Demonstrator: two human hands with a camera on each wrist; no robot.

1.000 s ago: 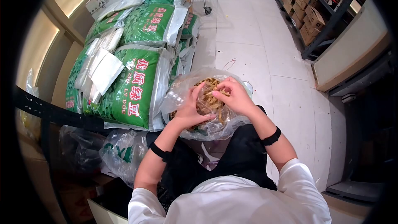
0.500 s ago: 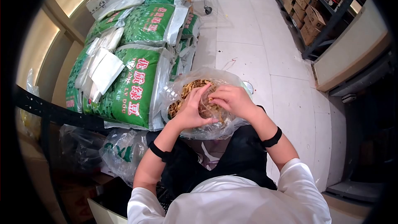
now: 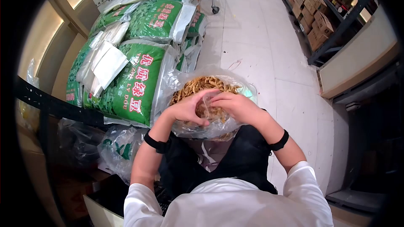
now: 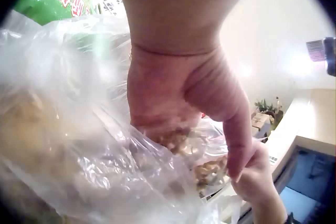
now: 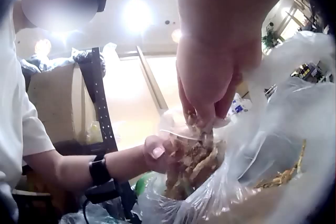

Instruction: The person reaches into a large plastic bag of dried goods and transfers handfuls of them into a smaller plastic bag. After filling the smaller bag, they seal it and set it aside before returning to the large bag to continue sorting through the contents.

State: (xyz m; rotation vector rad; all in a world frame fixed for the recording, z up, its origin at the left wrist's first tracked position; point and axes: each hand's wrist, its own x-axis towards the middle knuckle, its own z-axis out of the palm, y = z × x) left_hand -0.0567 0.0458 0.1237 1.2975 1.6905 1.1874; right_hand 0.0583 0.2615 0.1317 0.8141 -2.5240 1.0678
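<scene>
A large clear plastic bag [image 3: 249,85] full of brown-yellow dried strips [image 3: 194,86] stands open in front of the person's knees. Over it, the left hand [image 3: 184,108] curves its thumb and fingers around a small clear plastic bag [image 5: 181,134]. Dried strips [image 5: 194,170] fill much of this small bag. The right hand [image 3: 240,106] reaches to the small bag's mouth, fingers bunched, fingertips pinching dried strips there in the right wrist view. Both hands' fingertips come close together; in the head view the right hand's back hides most of its fingertips.
Green-and-white printed sacks [image 3: 132,80] are stacked on the left, with folded white bags [image 3: 110,65] on top. Crumpled clear plastic [image 3: 120,147] lies below them. A cart [image 3: 212,6] stands farther off; shelves with cartons [image 3: 322,25] line the right.
Strips sticking out of the right fingers went down to the small bag's mouth. The right hand moved closer to the left, and both shifted slightly, uncovering more strips in the large bag.
</scene>
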